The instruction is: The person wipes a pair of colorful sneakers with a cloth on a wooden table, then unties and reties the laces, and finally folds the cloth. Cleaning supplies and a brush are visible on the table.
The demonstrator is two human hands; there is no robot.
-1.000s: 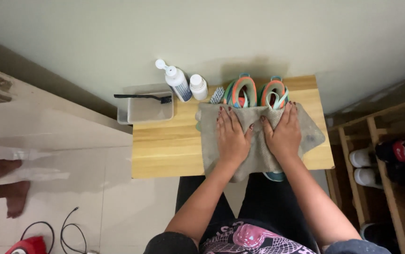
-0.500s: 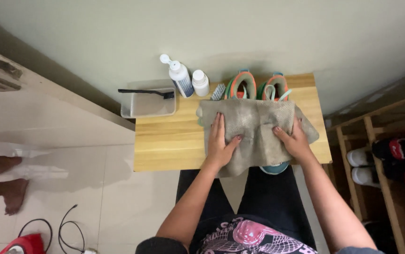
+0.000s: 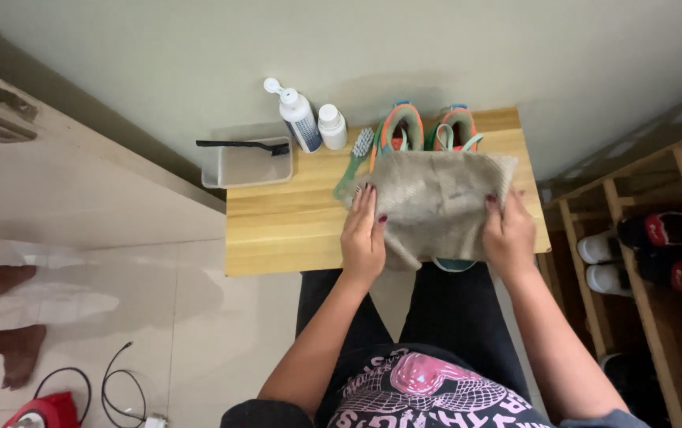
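Observation:
A grey-beige cloth (image 3: 434, 202) lies spread over a pair of colourful sneakers (image 3: 428, 128) on a low wooden table (image 3: 277, 226). My left hand (image 3: 363, 234) grips the cloth's left edge. My right hand (image 3: 506, 235) grips its right edge. Only the sneakers' orange and green heels and a teal toe at the table's front edge show. A green-handled brush (image 3: 354, 162) lies just left of the cloth, near my left fingertips.
A white spray bottle (image 3: 296, 116) and a small white bottle (image 3: 331, 126) stand at the table's back. A clear tray (image 3: 247, 165) holds a black brush (image 3: 244, 145). A wooden shoe rack (image 3: 652, 246) stands to the right. Another person's bare feet (image 3: 4, 313) and cables (image 3: 115, 384) are on the left floor.
My hands have slid apart from the cloth's middle to its left and right edges. The cloth has been pulled flatter and wider over the sneakers.

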